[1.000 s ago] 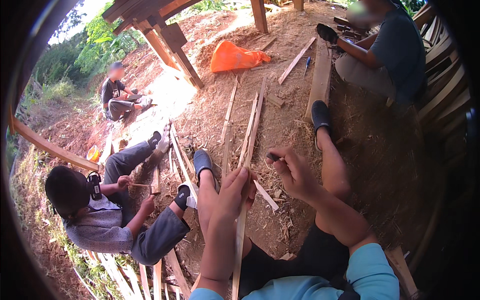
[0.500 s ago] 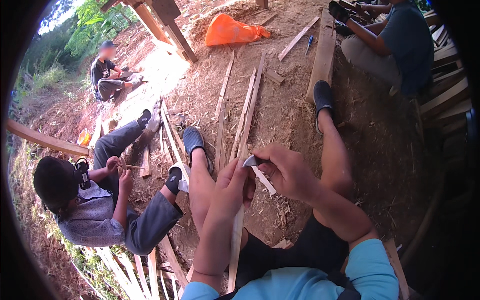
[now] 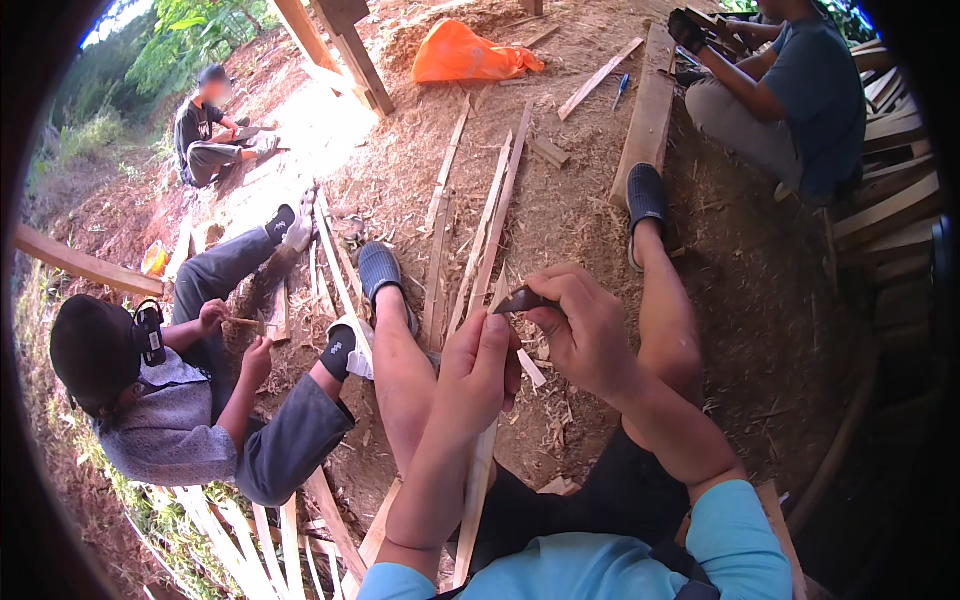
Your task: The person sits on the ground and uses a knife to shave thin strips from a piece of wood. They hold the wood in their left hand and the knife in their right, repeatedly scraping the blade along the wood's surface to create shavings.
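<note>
My left hand (image 3: pixel 478 372) grips a long pale bamboo strip (image 3: pixel 474 500) that runs from my lap up between my legs. My right hand (image 3: pixel 583 328) holds a small dark knife (image 3: pixel 520 300), its blade pointing left just above my left fingers. The blade meets the top of the strip, where a thin pale shaving (image 3: pixel 532 368) curls off below my right hand. Both of my bare legs stretch forward, with dark sandals (image 3: pixel 380 270) on my feet.
A person (image 3: pixel 170 400) sits at my left working a small stick, with split strips (image 3: pixel 250 540) beside them. Two more people sit at the far left (image 3: pixel 205 125) and the far right (image 3: pixel 790 100). Long strips (image 3: pixel 495 215), a plank (image 3: pixel 648 120) and an orange bag (image 3: pixel 465 55) lie on the dirt.
Both hands have come closer to me, and the knife has moved left onto the strip by my left fingers. The view has tilted down slightly.
</note>
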Demonstrator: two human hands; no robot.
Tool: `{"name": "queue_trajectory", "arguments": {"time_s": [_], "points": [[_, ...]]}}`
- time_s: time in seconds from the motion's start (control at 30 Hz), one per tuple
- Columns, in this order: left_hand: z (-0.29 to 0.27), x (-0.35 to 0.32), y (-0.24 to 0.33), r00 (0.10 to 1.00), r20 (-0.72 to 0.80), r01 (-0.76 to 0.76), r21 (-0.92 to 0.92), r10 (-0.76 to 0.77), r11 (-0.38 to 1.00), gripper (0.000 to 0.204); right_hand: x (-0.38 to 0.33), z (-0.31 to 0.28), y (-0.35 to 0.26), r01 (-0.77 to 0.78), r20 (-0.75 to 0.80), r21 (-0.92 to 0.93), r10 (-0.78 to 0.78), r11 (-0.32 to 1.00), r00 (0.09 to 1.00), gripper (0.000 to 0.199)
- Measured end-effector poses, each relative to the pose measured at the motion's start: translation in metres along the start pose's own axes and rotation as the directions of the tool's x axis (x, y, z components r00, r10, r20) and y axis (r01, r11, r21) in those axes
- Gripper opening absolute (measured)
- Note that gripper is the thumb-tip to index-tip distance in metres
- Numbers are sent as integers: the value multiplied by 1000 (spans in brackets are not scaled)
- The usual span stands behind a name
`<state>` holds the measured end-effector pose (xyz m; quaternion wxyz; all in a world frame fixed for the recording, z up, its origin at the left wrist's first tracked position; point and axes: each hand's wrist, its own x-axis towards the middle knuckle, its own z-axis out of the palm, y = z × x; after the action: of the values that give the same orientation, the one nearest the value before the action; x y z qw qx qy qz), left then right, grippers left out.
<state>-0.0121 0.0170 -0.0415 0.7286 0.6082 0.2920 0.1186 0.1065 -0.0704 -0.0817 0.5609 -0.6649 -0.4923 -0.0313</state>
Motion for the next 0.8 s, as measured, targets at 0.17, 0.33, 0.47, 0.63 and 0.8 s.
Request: {"name": "queue_trajectory", "arguments": {"time_s": [0.17,0.33,0.47,0.63,0.8], "points": [[3,2,2,1000,10,-6,2,6,1000,34,-3,2,-1,3,-25,-109,-6,994,1000,20],[21,-11,-5,985,171,-4,-48,12,999,34,23,-15,26,-186,-284,-169,133,968,950,18],[10,9,-12,977,197,101,-104,-79,989,33,0,-18,23,-182,-204,21,183,983,962,22],[9,13,-9,975,186,154,-171,-121,973,32,-4,-20,13,-96,91,104,87,990,992,21],[11,20,-8,990,99,113,-93,-104,989,29,-1,-23,15,-131,194,164,98,978,976,20]]}}
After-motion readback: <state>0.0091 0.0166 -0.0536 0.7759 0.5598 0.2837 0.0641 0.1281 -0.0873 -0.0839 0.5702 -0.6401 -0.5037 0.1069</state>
